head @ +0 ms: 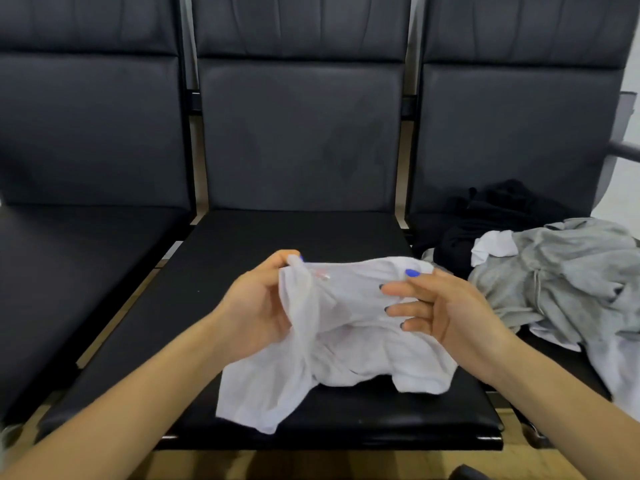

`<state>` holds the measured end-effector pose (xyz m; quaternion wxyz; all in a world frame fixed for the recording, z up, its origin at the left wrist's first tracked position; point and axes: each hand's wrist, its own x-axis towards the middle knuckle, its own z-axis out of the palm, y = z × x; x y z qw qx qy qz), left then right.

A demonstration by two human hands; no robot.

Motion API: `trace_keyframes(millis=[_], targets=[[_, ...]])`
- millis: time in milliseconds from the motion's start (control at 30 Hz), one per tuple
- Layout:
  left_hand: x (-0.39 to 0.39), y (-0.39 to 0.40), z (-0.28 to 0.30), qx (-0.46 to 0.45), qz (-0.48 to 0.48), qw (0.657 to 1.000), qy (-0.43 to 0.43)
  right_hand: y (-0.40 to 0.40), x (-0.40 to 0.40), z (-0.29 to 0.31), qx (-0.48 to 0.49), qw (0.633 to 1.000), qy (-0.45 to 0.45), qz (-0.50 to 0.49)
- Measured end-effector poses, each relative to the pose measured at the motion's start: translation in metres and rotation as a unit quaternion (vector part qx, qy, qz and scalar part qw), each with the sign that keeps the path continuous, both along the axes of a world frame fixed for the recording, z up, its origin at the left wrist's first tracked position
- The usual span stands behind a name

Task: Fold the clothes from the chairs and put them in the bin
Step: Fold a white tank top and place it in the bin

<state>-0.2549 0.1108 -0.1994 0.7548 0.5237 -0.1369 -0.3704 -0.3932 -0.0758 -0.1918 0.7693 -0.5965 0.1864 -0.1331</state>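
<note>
A crumpled white garment (346, 355) hangs over the middle black chair seat (263, 237), held up by both hands. My left hand (256, 306) grips its upper left edge, fingers curled round the fabric. My right hand (446, 306) pinches the upper right edge between thumb and fingers. The garment's lower part drapes onto the seat near its front edge. No bin is in view.
On the right chair lies a pile of clothes: a grey garment (561, 271), a black one (485, 216) behind it and white fabric (493, 245) between them. The left chair seat (69, 258) holds nothing. A metal armrest (623, 148) stands at the far right.
</note>
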Motion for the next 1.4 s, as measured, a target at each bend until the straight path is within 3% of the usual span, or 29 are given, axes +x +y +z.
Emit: trace_keyframes(millis=[100, 200, 300, 367, 467, 567, 733, 867, 1000, 1167, 1400], targets=[[0.011, 0.004, -0.016, 0.032, 0.005, 0.991, 0.133, 0.006, 0.003, -0.004, -0.082, 0.996, 0.026, -0.005], [0.013, 0.009, -0.025, 0.160, -0.025, 0.980, 0.116, 0.008, 0.005, -0.010, -0.173, 0.984, 0.036, -0.035], [0.012, 0.010, -0.028, 0.218, -0.009, 0.975, 0.045, 0.005, 0.006, -0.017, -0.231, 0.971, 0.037, -0.040], [0.012, 0.011, -0.027, 0.265, 0.032, 0.962, -0.067, 0.002, 0.006, -0.021, -0.256, 0.965, 0.043, -0.039], [0.015, 0.016, -0.024, 0.371, 0.016, 0.878, -0.301, -0.003, 0.006, -0.025, -0.284, 0.956, 0.050, -0.051], [0.015, 0.018, -0.022, 0.405, -0.042, 0.849, -0.337, -0.006, 0.006, -0.028, -0.287, 0.954, 0.047, -0.064], [0.011, 0.013, -0.029, 0.416, -0.067, 0.847, -0.323, -0.008, 0.006, -0.030, -0.289, 0.954, 0.038, -0.063], [0.008, 0.007, -0.026, 0.362, -0.040, 0.896, -0.253, -0.009, 0.004, -0.029, -0.249, 0.967, 0.026, -0.045], [0.003, 0.006, -0.025, 0.317, -0.020, 0.924, -0.214, -0.009, 0.003, -0.029, -0.243, 0.968, 0.052, -0.019], [-0.009, 0.006, -0.028, 0.300, -0.040, 0.925, -0.228, -0.007, 0.002, -0.026, -0.209, 0.976, 0.060, -0.014], [-0.019, 0.002, -0.016, 0.213, 0.000, 0.964, -0.157, -0.005, 0.001, -0.020, -0.131, 0.991, 0.039, 0.005]])
